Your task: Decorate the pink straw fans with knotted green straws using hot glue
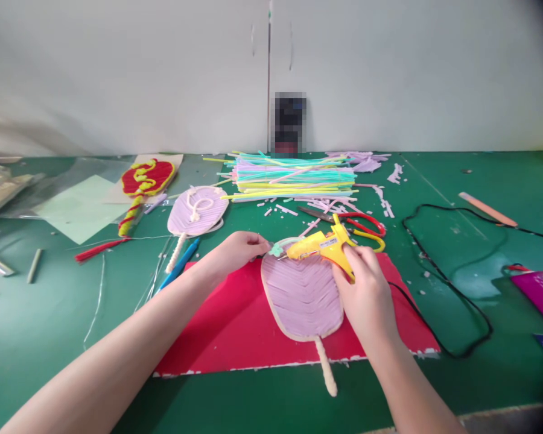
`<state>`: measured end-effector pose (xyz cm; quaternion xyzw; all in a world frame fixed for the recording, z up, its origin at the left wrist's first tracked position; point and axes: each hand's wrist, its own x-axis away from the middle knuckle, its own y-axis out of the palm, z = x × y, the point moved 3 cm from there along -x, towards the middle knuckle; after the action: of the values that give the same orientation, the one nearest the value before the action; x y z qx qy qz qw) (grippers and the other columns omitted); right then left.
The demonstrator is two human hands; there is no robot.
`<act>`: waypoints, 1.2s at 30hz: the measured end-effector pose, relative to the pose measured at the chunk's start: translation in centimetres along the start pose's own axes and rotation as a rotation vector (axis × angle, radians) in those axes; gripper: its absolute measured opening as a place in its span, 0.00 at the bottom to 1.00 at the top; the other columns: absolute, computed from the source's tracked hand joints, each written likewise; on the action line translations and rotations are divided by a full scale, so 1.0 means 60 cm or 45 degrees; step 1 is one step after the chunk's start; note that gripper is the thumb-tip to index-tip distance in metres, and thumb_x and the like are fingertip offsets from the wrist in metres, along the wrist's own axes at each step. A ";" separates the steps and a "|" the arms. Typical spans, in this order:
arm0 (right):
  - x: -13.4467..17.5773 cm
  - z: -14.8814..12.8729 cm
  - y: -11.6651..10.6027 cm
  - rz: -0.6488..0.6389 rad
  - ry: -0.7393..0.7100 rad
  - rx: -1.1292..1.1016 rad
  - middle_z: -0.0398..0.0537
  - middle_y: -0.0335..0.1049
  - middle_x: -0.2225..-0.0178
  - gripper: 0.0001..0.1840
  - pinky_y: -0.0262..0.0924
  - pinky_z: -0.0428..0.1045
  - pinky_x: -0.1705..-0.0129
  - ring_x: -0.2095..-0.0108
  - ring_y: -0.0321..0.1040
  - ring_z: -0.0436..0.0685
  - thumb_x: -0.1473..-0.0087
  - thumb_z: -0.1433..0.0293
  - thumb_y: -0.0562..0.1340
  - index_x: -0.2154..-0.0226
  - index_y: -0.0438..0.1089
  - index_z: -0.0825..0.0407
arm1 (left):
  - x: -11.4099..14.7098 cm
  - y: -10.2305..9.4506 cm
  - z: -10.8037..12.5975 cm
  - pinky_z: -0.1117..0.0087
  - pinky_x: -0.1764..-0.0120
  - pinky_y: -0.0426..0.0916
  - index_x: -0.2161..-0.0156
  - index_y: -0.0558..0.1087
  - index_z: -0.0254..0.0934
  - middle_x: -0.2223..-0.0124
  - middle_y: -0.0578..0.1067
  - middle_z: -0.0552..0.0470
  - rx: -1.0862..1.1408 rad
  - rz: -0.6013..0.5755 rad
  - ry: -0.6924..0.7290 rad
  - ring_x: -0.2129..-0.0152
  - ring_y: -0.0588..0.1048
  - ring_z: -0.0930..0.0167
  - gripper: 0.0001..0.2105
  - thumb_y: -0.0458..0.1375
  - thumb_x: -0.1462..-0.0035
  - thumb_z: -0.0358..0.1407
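Note:
A lilac fan (303, 298) made of pipe cleaners, with a cream rim and handle, lies on a red sheet. In my right hand (366, 280) is a yellow glue gun (319, 244), its nozzle pointing left at the fan's top edge. My left hand (247, 247) is closed in a pinch at the fan's upper left, on a small mint-green pipe cleaner piece (277, 249) right by the nozzle. A pale green strand curves along the top of the fan, partly behind the glue gun.
Red-and-yellow scissors (362, 226) lie behind the glue gun, before a bundle of pipe cleaners (294, 178). A black cord (461, 295) loops at right. At left are a second lilac fan (196, 211), a blue pen (178, 265) and a red fan (148, 178).

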<state>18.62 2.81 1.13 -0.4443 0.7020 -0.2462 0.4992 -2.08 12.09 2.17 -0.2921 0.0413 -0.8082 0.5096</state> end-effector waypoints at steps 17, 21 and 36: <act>-0.001 0.000 0.000 0.027 0.027 0.007 0.54 0.65 0.60 0.17 0.66 0.53 0.62 0.57 0.67 0.61 0.45 0.72 0.53 0.53 0.64 0.52 | 0.001 0.000 -0.001 0.74 0.75 0.54 0.73 0.73 0.33 0.79 0.68 0.57 -0.011 -0.012 0.018 0.80 0.61 0.77 0.09 0.58 0.57 0.38; 0.001 0.001 -0.001 0.036 0.029 0.009 0.53 0.66 0.61 0.17 0.66 0.53 0.63 0.59 0.67 0.60 0.45 0.70 0.53 0.52 0.64 0.51 | 0.000 -0.001 -0.003 0.73 0.74 0.54 0.72 0.73 0.33 0.79 0.68 0.57 -0.007 -0.013 0.025 0.80 0.62 0.76 0.09 0.57 0.56 0.39; 0.004 0.001 0.000 -0.014 -0.009 -0.012 0.54 0.66 0.59 0.17 0.66 0.52 0.62 0.58 0.67 0.60 0.45 0.71 0.54 0.52 0.64 0.53 | -0.003 -0.001 -0.007 0.73 0.74 0.55 0.73 0.73 0.34 0.79 0.68 0.58 0.000 -0.010 0.033 0.80 0.62 0.76 0.07 0.58 0.56 0.36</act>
<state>18.66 2.63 1.01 -0.4513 0.6990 -0.2441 0.4982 -2.28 12.17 1.75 -0.2817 0.0467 -0.8140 0.5059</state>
